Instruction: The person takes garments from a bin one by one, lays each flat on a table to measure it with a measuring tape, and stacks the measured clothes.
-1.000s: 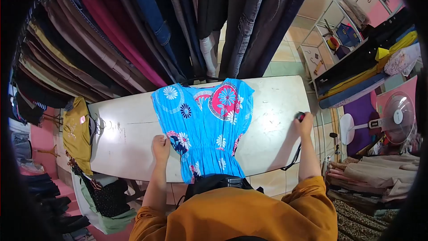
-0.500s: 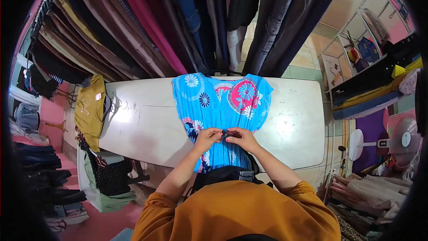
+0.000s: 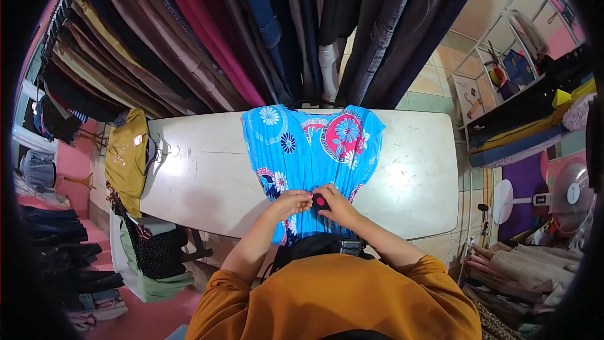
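Note:
A blue dress [image 3: 270,132] with pink, white and navy flower prints lies spread on the white table, its neckline at the far edge. Over its lower part, my right hand [image 3: 338,206] has its fingers curled around a small black piece with a red round spot [image 3: 321,201]. My left hand [image 3: 292,204] is beside it, thumb and fingers pinched together right at the black piece's left edge. What the left fingertips pinch is too small to make out.
The white table [image 3: 415,164] carries a mustard top [image 3: 126,151] and hangers [image 3: 162,154] at its left end. A dense rack of hanging trousers [image 3: 189,38] stands along the far side. At right are a fan [image 3: 571,195] and a metal shelf [image 3: 487,75]; folded clothes [image 3: 157,245] sit lower left.
My right hand has turned and come slightly left, so the black piece's red spot now shows. The left hand has shifted slightly down and left; the dress lies as before.

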`<state>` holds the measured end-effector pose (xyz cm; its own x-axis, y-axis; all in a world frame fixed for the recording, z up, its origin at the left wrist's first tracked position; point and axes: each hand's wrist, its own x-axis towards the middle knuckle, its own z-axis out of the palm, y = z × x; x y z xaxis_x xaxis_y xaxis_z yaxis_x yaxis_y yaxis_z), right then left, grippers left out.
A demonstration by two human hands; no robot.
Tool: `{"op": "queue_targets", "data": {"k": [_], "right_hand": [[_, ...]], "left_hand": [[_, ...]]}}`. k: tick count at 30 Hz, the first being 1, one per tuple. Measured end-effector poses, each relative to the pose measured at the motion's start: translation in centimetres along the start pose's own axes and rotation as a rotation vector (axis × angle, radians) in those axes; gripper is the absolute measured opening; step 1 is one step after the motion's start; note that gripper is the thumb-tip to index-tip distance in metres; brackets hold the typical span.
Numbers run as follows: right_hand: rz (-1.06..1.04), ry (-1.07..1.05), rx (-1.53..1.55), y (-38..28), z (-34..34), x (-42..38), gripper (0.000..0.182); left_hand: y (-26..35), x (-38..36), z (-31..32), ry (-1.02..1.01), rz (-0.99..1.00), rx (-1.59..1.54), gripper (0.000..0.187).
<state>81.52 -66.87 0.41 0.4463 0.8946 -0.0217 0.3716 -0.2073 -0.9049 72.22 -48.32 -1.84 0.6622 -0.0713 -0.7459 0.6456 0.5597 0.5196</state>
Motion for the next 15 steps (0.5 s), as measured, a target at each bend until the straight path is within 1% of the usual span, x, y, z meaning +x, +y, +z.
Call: {"op": "queue_targets", "data": {"k": [1, 2, 4, 5, 6, 8, 9, 11, 12, 13, 14, 15], "right_hand": [[-0.036, -0.018, 0.016, -0.3, -0.3, -0.1, 0.056], [-0.031, -0.012, 0.015, -0.1, -0.2, 0.0, 0.056], [-0.112, 0.026, 0.019, 0.2, 0.0, 0.3, 0.044], [-0.131, 0.080, -0.007, 0.2, 0.1, 0.4, 0.037], [-0.130, 0.082, -0.007, 0.2, -0.1, 0.3, 0.037], [-0.043, 0.080, -0.065, 0.4, -0.5, 0.1, 0.037], [-0.040, 0.083, -0.065, 0.7, -1.1, -0.1, 0.037], [-0.099, 0.234, -0.165, 1.7, -2.8, -0.9, 0.034], [-0.067, 0.338, -0.253, 2.3, -3.5, -1.4, 0.033], [-0.022, 0.364, -0.334, 2.9, -4.7, -2.2, 0.032], [0.023, 0.391, -0.415, 3.5, -5.8, -2.9, 0.031], [0.023, 0.391, -0.418, 4.2, -6.8, -3.6, 0.031]], "left_hand": [[0.1, 0.1, -0.2, -0.024, -0.026, -0.016, 0.015], [0.2, 0.3, -0.4, -0.030, -0.030, -0.012, 0.015], [0.6, 0.3, -0.5, -0.075, -0.075, -0.079, 0.012], [0.6, 0.3, -0.3, -0.069, -0.072, -0.054, 0.012], [0.6, 0.4, -0.2, -0.071, -0.073, -0.052, 0.012], [0.7, 0.7, 0.0, 0.072, 0.015, 0.203, 0.013], [1.2, 0.7, -0.4, 0.069, 0.014, 0.205, 0.013], [2.4, 0.6, -2.6, 0.319, 0.286, 0.479, 0.015], [2.4, 0.8, -4.6, 0.471, 0.396, 0.629, 0.014], [2.5, 1.3, -7.0, 0.624, 0.509, 0.777, 0.013], [2.7, 1.5, -9.2, 0.740, 0.536, 0.876, 0.014], [2.9, 1.4, -10.8, 0.857, 0.559, 0.974, 0.014]]}}
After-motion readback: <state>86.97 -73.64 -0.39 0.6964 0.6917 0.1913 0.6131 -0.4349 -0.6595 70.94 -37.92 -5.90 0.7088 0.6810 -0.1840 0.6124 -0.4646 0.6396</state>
